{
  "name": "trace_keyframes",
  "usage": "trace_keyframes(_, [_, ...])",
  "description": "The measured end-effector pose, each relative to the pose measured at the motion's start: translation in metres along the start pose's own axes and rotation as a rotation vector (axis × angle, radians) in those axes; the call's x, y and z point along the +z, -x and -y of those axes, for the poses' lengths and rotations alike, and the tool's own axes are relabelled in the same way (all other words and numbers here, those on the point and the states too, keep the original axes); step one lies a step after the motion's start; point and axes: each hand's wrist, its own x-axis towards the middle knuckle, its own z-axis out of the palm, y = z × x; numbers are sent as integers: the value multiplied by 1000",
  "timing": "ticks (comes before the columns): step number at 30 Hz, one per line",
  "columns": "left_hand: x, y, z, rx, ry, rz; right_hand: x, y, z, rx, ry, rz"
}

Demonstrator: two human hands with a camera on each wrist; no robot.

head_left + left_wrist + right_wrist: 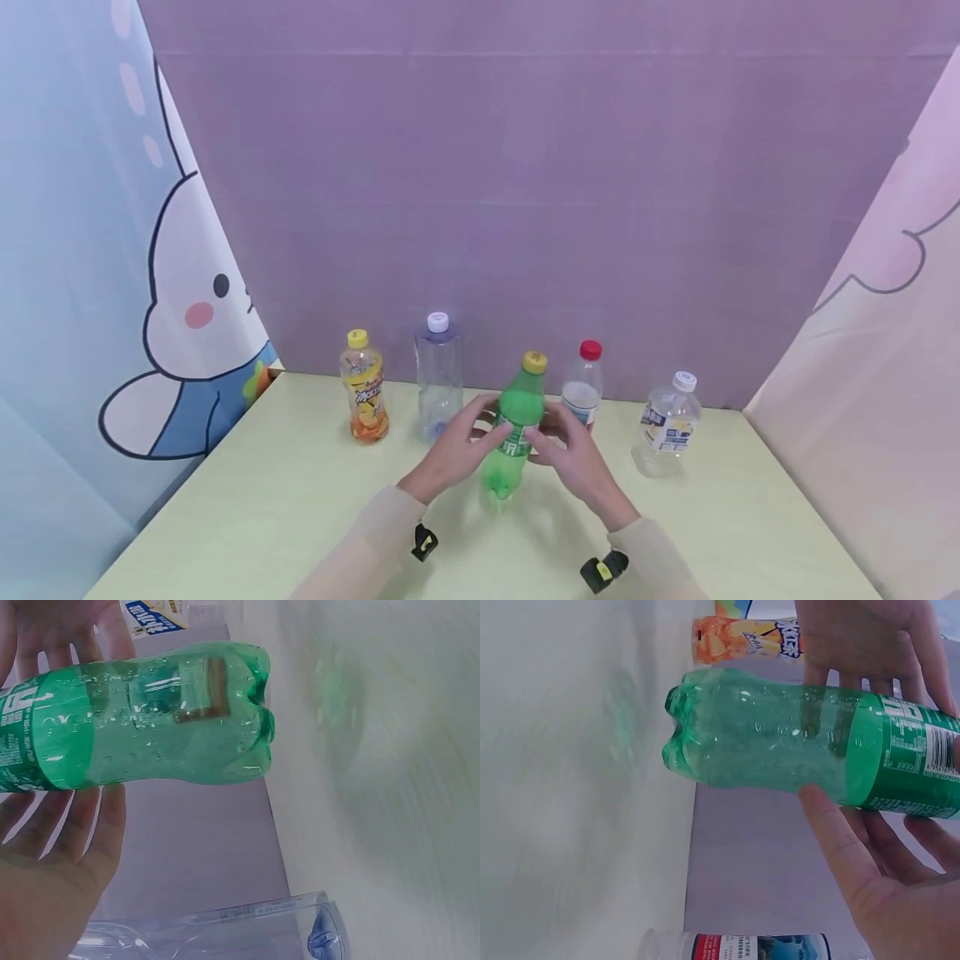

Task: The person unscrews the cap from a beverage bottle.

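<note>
Both hands hold a green plastic soda bottle (517, 408) with a yellow cap and a green label, tilted slightly with its cap to the right. My left hand (461, 442) grips its left side, thumb on the front of the label. On the opposite side my right hand (573, 467) grips it likewise, thumb near the label's edge. In the left wrist view the lobed base of the green bottle (202, 720) hangs over the table, which reflects it. Fingers of both hands spread along the bottle (780, 735) in the right wrist view.
Along the back of the pale table (247, 500) stand a yellow-capped orange drink bottle (365, 392), a tall clear white-capped bottle (439, 375), a red-capped bottle (583, 387) partly behind the right hand, and a squat clear bottle (666, 429). A purple cloth (510, 192) hangs behind.
</note>
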Motion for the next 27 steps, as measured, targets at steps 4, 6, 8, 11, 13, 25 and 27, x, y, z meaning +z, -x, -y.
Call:
trace_keyframes(4, [-1,4,-2,12,0,12,-1,4,5,-17,-13,28])
trace_keyframes(6, [-2,6,-2,12,-2,27,-2,6,6,-21,-30,47])
trace_keyframes(8, [-5,8,-2,13,2,51,-3,8,8,-15,-58,67])
trace_keyframes(11, [-7,11,-1,9,5,82,-4,10,10,-7,-99,96])
trace_keyframes(13, [-8,13,-1,3,6,99,-4,11,11,-4,-128,110])
trace_keyframes(25, [-11,23,-3,-3,-21,128,-1,15,16,-1,-149,166])
trace_keyframes(27, [-12,25,-3,2,-22,129,0,15,18,-3,-147,173])
